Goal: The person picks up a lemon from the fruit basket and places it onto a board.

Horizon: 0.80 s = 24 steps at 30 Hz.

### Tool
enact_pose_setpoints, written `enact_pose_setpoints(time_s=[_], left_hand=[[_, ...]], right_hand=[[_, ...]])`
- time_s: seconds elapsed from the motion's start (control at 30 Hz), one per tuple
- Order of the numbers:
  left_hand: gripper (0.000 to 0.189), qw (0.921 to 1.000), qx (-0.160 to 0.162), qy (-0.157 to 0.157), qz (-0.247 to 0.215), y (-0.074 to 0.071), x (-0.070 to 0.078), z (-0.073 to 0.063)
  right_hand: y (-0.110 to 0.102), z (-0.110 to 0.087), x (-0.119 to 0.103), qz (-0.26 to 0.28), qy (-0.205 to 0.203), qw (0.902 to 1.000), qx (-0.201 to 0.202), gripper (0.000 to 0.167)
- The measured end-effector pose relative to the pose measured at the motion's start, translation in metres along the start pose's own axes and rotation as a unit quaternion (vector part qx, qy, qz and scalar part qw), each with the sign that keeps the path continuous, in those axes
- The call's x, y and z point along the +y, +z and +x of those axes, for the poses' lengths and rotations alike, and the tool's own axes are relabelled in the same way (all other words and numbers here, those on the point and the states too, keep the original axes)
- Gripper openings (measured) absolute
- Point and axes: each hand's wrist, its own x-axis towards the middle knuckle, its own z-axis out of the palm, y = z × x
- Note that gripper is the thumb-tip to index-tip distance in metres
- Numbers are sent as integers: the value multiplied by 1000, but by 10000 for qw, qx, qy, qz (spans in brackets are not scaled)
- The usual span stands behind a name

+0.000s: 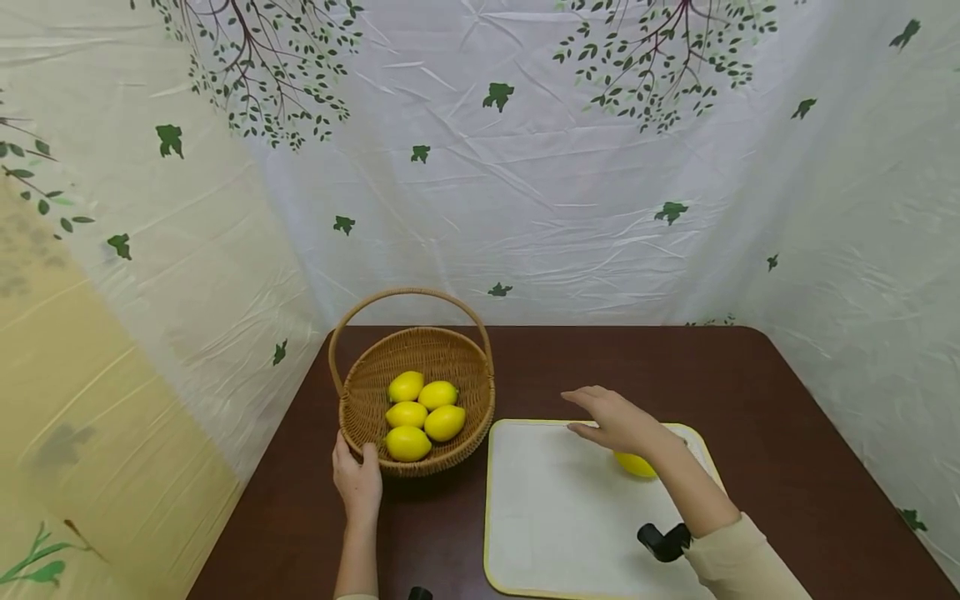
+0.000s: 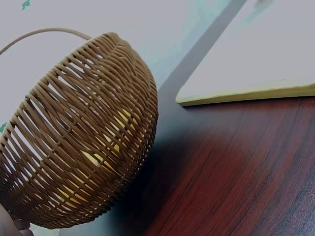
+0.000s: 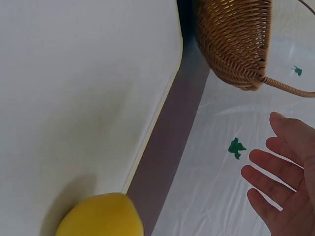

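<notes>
A wicker basket (image 1: 420, 346) with a tall arched handle stands at the left of the table, several yellow lemons (image 1: 407, 444) inside it. My left hand (image 1: 357, 483) grips its near left rim, thumb on the rim; in the left wrist view only a bit of the fingers shows beside the weave. Above the white board (image 1: 558, 508) my right hand (image 1: 618, 423) hovers with fingers extended, holding nothing. Partly hidden beneath that arm, a single lemon (image 1: 636, 465) lies on the board; the right wrist view shows this lemon (image 3: 101, 216) apart from the fingers.
The dark brown table (image 1: 630, 362) carries the board, whose edge is yellow, just right of the basket. White cloth (image 1: 525, 183) printed with leaves hangs behind and at both sides. A black wrist mount (image 1: 663, 542) sits at the right forearm.
</notes>
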Motion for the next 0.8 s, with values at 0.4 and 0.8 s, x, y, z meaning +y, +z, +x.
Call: enact_pose_setpoints(time_s=[0.4,0.8], left_hand=[[64,10000,-17,50,7,-1,0,-2],[63,9999,-27,90,115,-2,-3,-2]], right_hand=[[-4,37,-37,45,-929,9954,211,43],[8,62,-65,152,-1077,9940,89,41]])
